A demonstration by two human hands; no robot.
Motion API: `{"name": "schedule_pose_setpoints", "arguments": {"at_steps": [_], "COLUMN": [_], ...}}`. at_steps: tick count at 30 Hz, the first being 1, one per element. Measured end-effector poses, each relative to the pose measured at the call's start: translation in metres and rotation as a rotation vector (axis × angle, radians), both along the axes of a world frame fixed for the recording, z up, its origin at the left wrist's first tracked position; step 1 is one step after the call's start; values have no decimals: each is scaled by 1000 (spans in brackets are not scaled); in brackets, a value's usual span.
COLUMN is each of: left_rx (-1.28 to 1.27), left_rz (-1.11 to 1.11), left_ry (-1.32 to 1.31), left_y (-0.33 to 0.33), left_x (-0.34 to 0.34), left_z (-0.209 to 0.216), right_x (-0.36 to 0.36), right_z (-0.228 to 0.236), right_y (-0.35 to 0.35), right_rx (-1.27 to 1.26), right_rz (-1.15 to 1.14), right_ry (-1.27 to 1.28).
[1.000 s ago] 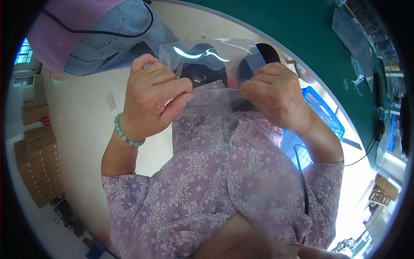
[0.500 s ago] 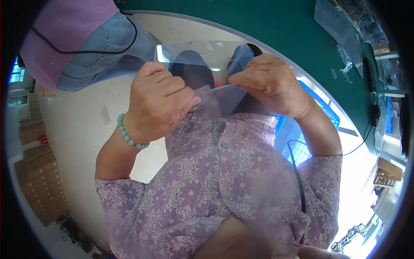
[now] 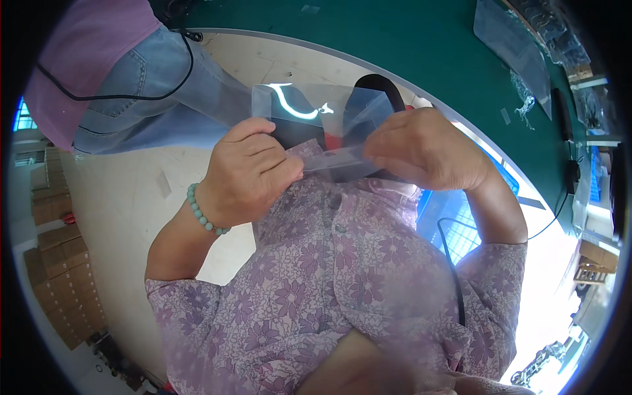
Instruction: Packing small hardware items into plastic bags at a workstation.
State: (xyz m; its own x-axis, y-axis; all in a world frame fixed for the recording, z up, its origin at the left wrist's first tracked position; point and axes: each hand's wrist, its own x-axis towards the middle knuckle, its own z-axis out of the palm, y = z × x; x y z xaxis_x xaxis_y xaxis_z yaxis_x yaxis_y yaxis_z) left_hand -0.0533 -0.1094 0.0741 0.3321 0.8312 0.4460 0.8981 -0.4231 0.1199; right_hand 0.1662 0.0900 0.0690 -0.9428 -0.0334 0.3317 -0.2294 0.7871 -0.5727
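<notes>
Between my hands, above my lap, is a thin clear plastic sheet [image 3: 303, 99] with a bright glare across its far part. My left hand [image 3: 249, 172], with a green bead bracelet on the wrist, pinches its left side between thumb and fingers. Its right side is gripped by my right hand [image 3: 428, 148], whose fingers are bent and partly hidden. A narrow see-through strip along the near edge [image 3: 336, 160] spans from hand to hand; I cannot tell whether it is a fold or a separate piece.
A green-topped table [image 3: 421, 39] curves across the far side, with a clear sheet [image 3: 510, 56] and crumpled plastic [image 3: 525, 99] on it. A person in jeans [image 3: 164, 79] stands at the far left. Brown cartons [image 3: 62, 283] are stacked at left; a blue crate [image 3: 454, 217] is at right.
The plastic sheet has tilted and come slightly nearer, its glare now a curved streak. Both hands have lowered a little, and the right hand's fingers have turned downward.
</notes>
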Motion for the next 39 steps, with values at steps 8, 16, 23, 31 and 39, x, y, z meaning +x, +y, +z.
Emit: {"name": "schedule_pose_setpoints", "arguments": {"at_steps": [8, 16, 23, 31, 39], "left_rx": [244, 203, 124, 0, 41], "left_rz": [-167, -108, 55, 266, 241], "left_ry": [114, 120, -152, -268, -102], "left_y": [7, 1, 11, 31, 20], "left_x": [11, 7, 5, 2, 4], "left_z": [-5, -2, 9, 13, 30], "right_x": [-35, -28, -19, -21, -6], "right_z": [-7, -9, -9, -7, 3], "right_y": [-18, -8, 0, -1, -20], "right_rx": [12, -167, -727, -380, -355], "right_rz": [21, -77, -241, -100, -132], "right_ry": [-351, -294, -76, 280, 157]}}
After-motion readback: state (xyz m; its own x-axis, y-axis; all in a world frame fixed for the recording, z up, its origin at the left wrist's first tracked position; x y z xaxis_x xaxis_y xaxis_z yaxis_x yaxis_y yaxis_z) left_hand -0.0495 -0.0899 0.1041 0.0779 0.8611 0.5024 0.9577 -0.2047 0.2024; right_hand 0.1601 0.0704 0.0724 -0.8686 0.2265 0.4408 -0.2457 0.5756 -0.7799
